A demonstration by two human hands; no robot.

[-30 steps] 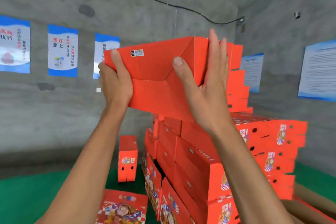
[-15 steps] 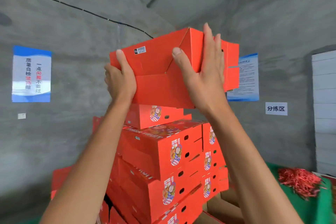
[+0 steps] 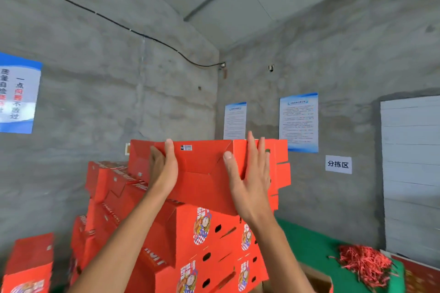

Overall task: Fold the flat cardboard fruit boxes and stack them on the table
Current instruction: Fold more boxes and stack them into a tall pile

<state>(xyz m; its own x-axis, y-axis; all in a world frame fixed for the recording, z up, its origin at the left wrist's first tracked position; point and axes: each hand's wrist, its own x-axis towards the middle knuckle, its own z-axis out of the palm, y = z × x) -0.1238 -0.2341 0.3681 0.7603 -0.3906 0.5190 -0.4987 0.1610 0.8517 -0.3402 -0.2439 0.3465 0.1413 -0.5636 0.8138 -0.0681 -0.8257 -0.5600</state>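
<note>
Head view: left hand [image 3: 164,169] grips the folded red box [image 3: 204,173] at its near left side, thumb up. Right hand [image 3: 250,181] lies flat, fingers straight, against its right end. Both arms extended upward. Box sits atop the stack of red boxes [image 3: 190,240].

**Folded box at the top of the stack**

I see a folded red fruit box [image 3: 204,173] held bottom-side toward me, barcode sticker near its upper edge, tilted, resting against the top of the stack of red printed boxes [image 3: 190,245] in the corner.
</note>
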